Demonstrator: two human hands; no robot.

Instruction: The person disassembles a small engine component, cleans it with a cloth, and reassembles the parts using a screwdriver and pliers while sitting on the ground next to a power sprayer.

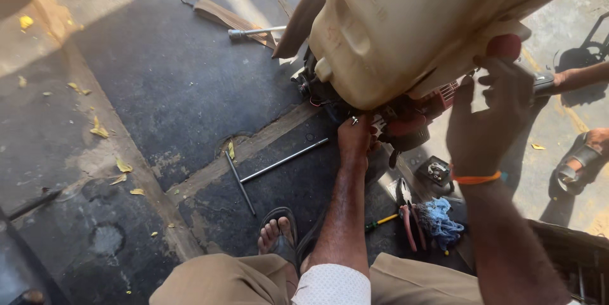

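**Hands at work beneath a tipped sprayer tank**

From my remote seat I see a cream plastic tank (419, 19), the top of a small engine-driven machine, leaning over the dark floor (177, 83) in hard sunlight. Under the tank sits the black and red engine block (393, 118), and that is where the work is. The left hand (355, 137) reaches up to the underside of the engine, fingers pinched on something small there; I cannot tell what it grips. The right hand (491, 115), with an orange band at the wrist, is raised beside the tank near its red cap (504, 45), fingers curled; whether it grasps a part or only steadies the machine, I cannot tell.

I judge the step in hand to be a fitting or loosening at the base of the engine, with the tank held tilted for access. The next move, as I read it, calls for the tank to be kept steady while the fingers work blind.

Below the engine lie red-handled pliers (406, 213), a yellow-handled screwdriver (380, 221) and a blue rag (439, 216). Left of the engine rest two thin steel rods (282, 160). Beyond the tank lies a socket wrench (254, 32). Another person's arm (580, 77) shows to the tank's right.
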